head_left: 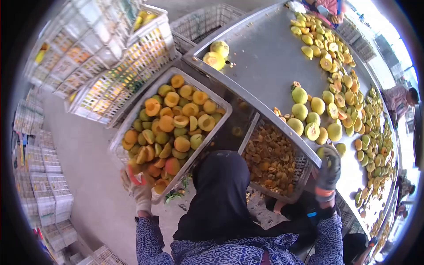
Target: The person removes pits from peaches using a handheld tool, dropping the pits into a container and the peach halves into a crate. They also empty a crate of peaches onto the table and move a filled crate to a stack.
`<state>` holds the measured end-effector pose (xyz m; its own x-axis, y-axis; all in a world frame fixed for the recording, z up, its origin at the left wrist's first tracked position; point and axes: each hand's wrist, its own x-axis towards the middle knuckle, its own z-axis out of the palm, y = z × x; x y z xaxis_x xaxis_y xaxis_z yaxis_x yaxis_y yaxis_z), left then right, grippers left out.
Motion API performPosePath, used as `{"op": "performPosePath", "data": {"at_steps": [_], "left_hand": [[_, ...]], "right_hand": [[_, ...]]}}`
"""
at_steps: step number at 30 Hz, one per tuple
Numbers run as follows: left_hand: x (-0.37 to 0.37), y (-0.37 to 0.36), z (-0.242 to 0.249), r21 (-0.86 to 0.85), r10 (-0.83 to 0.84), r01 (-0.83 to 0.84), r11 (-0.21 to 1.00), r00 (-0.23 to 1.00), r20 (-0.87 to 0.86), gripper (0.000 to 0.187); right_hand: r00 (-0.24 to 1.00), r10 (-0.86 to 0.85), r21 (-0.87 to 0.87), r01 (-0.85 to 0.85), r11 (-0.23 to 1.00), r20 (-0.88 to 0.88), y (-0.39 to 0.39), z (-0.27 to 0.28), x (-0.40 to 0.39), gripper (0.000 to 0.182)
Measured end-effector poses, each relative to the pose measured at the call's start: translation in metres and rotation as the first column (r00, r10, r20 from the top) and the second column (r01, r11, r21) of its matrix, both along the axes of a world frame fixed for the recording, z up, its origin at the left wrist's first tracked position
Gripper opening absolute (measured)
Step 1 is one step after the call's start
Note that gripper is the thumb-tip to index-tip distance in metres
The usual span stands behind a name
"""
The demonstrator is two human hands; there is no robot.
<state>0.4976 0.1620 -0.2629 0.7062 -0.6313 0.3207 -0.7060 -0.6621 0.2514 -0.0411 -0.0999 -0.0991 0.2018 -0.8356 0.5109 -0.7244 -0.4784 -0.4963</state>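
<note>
My left hand [138, 191], in a pale glove, is at the near left corner of a crate of halved peaches [167, 123]. Its fingers curl around something red [137, 176] that I cannot make out. On the right, my right hand [328, 170], in a dark grey glove with an orange band, is at the near edge of the metal table [260, 57]. Its fingers close over a yellow-green peach [321, 152], partly hidden. Whole and cut peaches [312, 118] lie on the table just beyond that hand.
A crate of brown pits and scraps [270, 159] stands under the table edge. Stacked crates [128, 73] rise at the upper left, and more crates [46, 190] line the far left. Two peaches [216, 55] lie at the table corner. Other people [399, 101] stand along the far side.
</note>
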Motion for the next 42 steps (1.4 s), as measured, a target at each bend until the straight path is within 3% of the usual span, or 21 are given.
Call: {"op": "performPosePath", "data": {"at_steps": [1,2,5,7,9,12,15,16,18,20,22,24,26,29,31,32,33,34,37,40,42], "left_hand": [[-0.001,0.003,-0.015,-0.123,0.037,-0.055,0.991,0.989,-0.143,0.066],[0.000,0.004,-0.028,-0.237,0.062,-0.134,0.962,0.956,-0.287,0.067],[0.016,0.017,-0.048,-0.161,0.035,-0.068,0.985,0.979,-0.200,0.063],[0.009,0.010,-0.040,-0.192,0.037,-0.094,0.977,0.959,-0.281,0.061],[0.011,0.013,-0.041,-0.202,0.046,-0.116,0.973,0.946,-0.322,0.061],[0.012,0.015,-0.042,-0.209,0.050,-0.122,0.970,0.946,-0.320,0.062],[0.002,0.005,-0.032,-0.362,0.011,-0.164,0.918,0.921,-0.389,0.063],[0.009,0.015,-0.040,-0.367,-0.023,-0.139,0.920,0.914,-0.405,0.066],[0.005,0.013,-0.040,-0.383,0.025,-0.208,0.900,0.902,-0.431,0.068],[0.011,0.009,-0.041,-0.431,0.040,-0.264,0.863,0.886,-0.463,0.070],[0.011,0.009,-0.039,-0.438,0.027,-0.278,0.855,0.867,-0.497,0.070],[0.006,0.007,-0.036,-0.425,0.032,-0.293,0.856,0.852,-0.523,0.069],[0.005,0.003,-0.032,-0.419,0.048,-0.303,0.856,0.853,-0.519,0.067],[-0.010,-0.004,-0.001,-0.292,0.120,-0.187,0.938,0.965,-0.233,0.055],[-0.041,-0.015,0.025,-0.151,-0.081,0.094,0.984,0.992,0.093,0.055],[-0.060,-0.032,0.043,-0.201,-0.460,0.428,0.881,0.873,-0.162,0.052],[-0.086,-0.046,0.051,-0.350,-0.740,0.654,0.670,0.554,-0.382,0.049],[-0.105,-0.061,0.039,-0.306,-0.705,0.651,0.695,0.532,-0.470,0.051],[-0.136,-0.070,-0.068,-0.111,-0.562,0.588,0.801,0.677,-0.475,0.045],[-0.154,-0.080,-0.139,-0.035,-0.462,0.515,0.857,0.735,-0.497,0.035],[-0.158,-0.090,-0.168,-0.122,-0.472,0.493,0.862,0.689,-0.551,0.029]], "right_hand": [[0.979,0.068,0.115,-0.091,0.989,0.192,0.008,0.008,0.039,0.020],[0.968,0.225,0.181,-0.243,0.953,0.115,0.006,0.015,0.071,0.017],[0.852,0.524,0.441,-0.474,0.763,0.009,-0.030,-0.029,0.139,0.016],[0.760,0.605,0.397,-0.493,0.775,-0.238,-0.072,-0.080,0.177,0.018],[0.482,0.638,0.509,-0.385,0.770,-0.600,-0.119,-0.117,0.198,0.025],[0.387,0.690,0.611,-0.324,0.722,-0.611,-0.135,-0.163,0.224,0.033],[0.638,0.571,0.390,-0.418,0.821,-0.517,-0.161,-0.240,0.224,0.031],[0.745,0.568,0.635,-0.258,0.728,-0.349,-0.182,-0.236,0.238,0.028],[0.881,0.474,0.768,-0.304,0.564,0.001,-0.183,-0.228,0.242,0.026],[0.852,0.489,0.473,-0.515,0.714,0.190,-0.173,-0.214,0.236,0.026],[0.848,0.509,0.087,-0.502,0.860,-0.149,-0.161,-0.201,0.230,0.027],[0.888,0.433,0.068,-0.428,0.901,-0.154,-0.131,-0.201,0.216,0.026],[0.907,0.214,0.450,-0.371,0.812,0.362,-0.085,-0.210,0.214,0.021],[0.699,-0.225,0.661,-0.448,0.603,0.679,-0.062,-0.205,0.220,0.016],[0.628,-0.197,0.542,-0.422,0.727,0.753,-0.080,-0.182,0.237,0.016],[0.830,-0.050,0.558,-0.327,0.763,0.556,-0.085,-0.174,0.235,0.017],[0.959,0.091,0.555,-0.232,0.799,0.269,-0.096,-0.167,0.228,0.018],[0.977,0.213,0.501,-0.175,0.848,-0.020,-0.115,-0.165,0.232,0.019],[0.691,0.519,0.673,-0.062,0.737,-0.504,-0.166,-0.198,0.232,0.037],[-0.213,0.843,0.870,-0.101,0.483,-0.493,-0.206,-0.273,0.210,0.039],[-0.151,0.848,0.853,0.050,0.520,-0.508,-0.202,-0.266,0.249,0.041]]}}
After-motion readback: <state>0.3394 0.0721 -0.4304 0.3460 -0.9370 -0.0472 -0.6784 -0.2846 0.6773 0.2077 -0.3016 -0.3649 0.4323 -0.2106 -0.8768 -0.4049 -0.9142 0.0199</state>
